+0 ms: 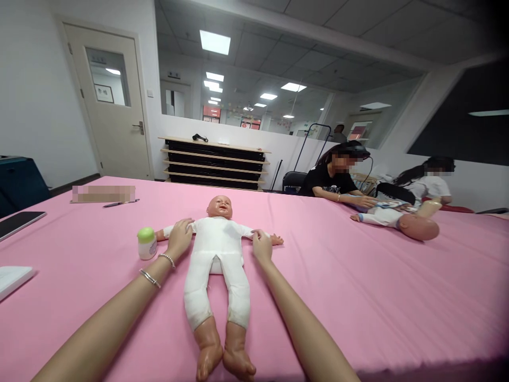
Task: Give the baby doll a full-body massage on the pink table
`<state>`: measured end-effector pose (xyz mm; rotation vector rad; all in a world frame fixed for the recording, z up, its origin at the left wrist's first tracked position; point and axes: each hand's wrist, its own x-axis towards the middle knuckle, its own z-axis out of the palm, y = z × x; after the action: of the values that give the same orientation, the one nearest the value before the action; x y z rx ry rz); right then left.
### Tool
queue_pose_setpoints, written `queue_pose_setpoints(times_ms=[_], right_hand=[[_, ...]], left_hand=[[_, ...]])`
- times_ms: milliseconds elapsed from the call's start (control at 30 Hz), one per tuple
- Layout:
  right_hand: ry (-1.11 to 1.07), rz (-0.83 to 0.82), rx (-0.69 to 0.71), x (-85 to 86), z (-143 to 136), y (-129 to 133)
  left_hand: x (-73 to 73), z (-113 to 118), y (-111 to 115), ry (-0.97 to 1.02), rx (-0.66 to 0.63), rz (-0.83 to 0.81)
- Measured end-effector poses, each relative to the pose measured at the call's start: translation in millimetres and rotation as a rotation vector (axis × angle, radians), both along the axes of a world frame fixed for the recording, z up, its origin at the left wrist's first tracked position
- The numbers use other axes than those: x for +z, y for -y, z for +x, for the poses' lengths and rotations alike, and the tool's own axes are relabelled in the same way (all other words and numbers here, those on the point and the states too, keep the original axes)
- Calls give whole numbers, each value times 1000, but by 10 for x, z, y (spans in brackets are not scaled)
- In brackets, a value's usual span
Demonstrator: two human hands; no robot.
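Both forearms reach forward from the near edge of the view and converge on a doll [217, 239] that lies face up on the pink tablecloth [338, 297], its head away from the camera and its feet toward it. The left hand [181, 240] rests palm down across the doll's sleeve on that side, wrist nearly straight, fingers together and bent over the fabric; whether the thumb grips from beneath, I cannot tell. The right hand [262, 246] is more curled, its fingers and thumb drawn together in a pinch on the opposite sleeve, close to the doll's small hand. The doll's arms spread out sideways and its legs are slightly bowed. Its torso and limbs are matte white cloth, softly creased, while its head, hands and feet are smooth and glossy, like molded plastic. On the left wrist sit a beaded bracelet [166, 260] and a shiny metal bangle [150, 278]. Just beside the doll's hand on the left stands a squat, rounded white jar [147, 247] with a domed green lid [146, 234]. The cloth shows soft wrinkles; well to the right lies another doll [417, 227], near a seated person [332, 178] in black.
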<state>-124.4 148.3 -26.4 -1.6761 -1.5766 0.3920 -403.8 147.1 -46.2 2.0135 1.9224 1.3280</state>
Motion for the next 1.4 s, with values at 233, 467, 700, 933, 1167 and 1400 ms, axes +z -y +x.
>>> queue_pose_setpoints(times_ms=[233,467,700,933,1167,1400], right_hand=[[-94,-118,185,-359,-204,76],[-120,-127,260,-310,-170,114],[-86,-128,288,-289,-166,128],[-128,-120,314,-278,-158,146],[-401,-139,340,-291,-163,169],[-852,-228,336,-333,-348,-24]], left_hand=[[-315,130,57,212,-63,-57],[-319,114,42,169,-48,-122],[-304,119,72,193,-103,-204],[-319,111,55,191,-100,-193],[-159,179,219,-2,101,-288],[-141,262,176,95,269,-355]])
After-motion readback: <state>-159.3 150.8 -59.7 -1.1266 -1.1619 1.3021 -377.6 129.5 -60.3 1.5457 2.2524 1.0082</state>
